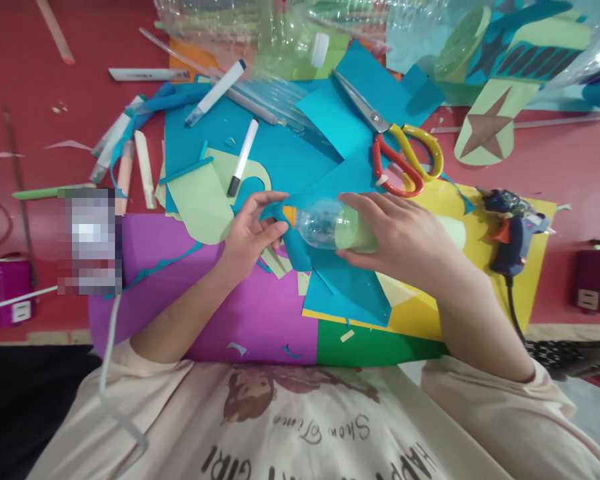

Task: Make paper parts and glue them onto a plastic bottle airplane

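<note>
A clear plastic bottle (pixel 320 223) lies on its side between my hands, its orange cap (pixel 289 215) pointing left. Pale green paper is wrapped around its body. My right hand (pixel 387 230) grips the bottle from above over this paper. With thumb and fingers, my left hand (pixel 260 227) pinches a blue paper piece (pixel 297 248) at the cap end. Below the bottle lie blue paper sheets (pixel 360 293). Near my left hand is a pale green paper cutout (pixel 200 207).
Scissors (pixel 380 127) with red and yellow handles lie beyond the bottle. A glue gun (pixel 515 240) rests on yellow paper at the right. Markers (pixel 243 157), several clear bottles (pixel 210 33) and a phone (pixel 91 240) with a cable surround the work area.
</note>
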Motion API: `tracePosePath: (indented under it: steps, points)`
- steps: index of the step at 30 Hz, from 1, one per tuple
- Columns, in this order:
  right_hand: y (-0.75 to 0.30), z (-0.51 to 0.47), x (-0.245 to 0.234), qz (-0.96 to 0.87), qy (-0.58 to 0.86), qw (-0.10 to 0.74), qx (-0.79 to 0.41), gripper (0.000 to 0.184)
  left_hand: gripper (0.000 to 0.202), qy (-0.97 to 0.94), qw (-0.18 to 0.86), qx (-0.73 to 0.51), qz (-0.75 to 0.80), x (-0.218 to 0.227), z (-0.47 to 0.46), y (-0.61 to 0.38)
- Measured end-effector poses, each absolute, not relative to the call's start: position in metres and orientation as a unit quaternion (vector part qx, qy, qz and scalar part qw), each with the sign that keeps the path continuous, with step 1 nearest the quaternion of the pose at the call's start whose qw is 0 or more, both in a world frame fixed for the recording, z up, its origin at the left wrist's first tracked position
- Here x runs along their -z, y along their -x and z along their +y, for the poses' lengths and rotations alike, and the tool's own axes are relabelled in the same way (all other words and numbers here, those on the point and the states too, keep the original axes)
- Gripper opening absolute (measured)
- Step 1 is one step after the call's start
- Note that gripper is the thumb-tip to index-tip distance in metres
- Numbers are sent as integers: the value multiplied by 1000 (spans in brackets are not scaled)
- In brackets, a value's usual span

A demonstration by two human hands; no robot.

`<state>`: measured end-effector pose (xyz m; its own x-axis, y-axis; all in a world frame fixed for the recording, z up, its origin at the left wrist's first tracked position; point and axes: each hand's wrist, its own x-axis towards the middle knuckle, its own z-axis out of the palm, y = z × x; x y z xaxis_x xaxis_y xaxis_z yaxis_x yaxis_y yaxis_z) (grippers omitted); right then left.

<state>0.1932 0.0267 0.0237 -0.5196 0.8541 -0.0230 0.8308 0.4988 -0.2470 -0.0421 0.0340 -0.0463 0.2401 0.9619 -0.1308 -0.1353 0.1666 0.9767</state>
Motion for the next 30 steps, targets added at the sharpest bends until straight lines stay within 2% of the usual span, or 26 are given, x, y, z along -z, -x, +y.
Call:
tracePosePath:
  steps: [7,13,16,20,24,27,30]
  points:
    - [-191,37,-32,-861,489,25,-136,57,37,-564,486,-474,470,48,34,44]
    - [-191,45,-44,-862,480,-47,-157,48,34,-641,446,-454,427,49,35,49]
    - [-192,47,-45,-863,476,-50,-163,47,35,-684,420,-436,406,49,39,54]
    - [-193,46,-42,-878,455,-27,-146,54,43,-744,378,-389,390,46,43,61]
    - [-193,45,-39,-888,434,-27,-149,62,41,-781,314,-351,409,40,46,64]
    - [-192,43,-36,-886,440,-30,-146,61,40,-793,310,-329,409,37,47,65]
    - [-192,42,-32,-887,438,-14,-144,62,41,-782,355,-308,410,34,45,62]
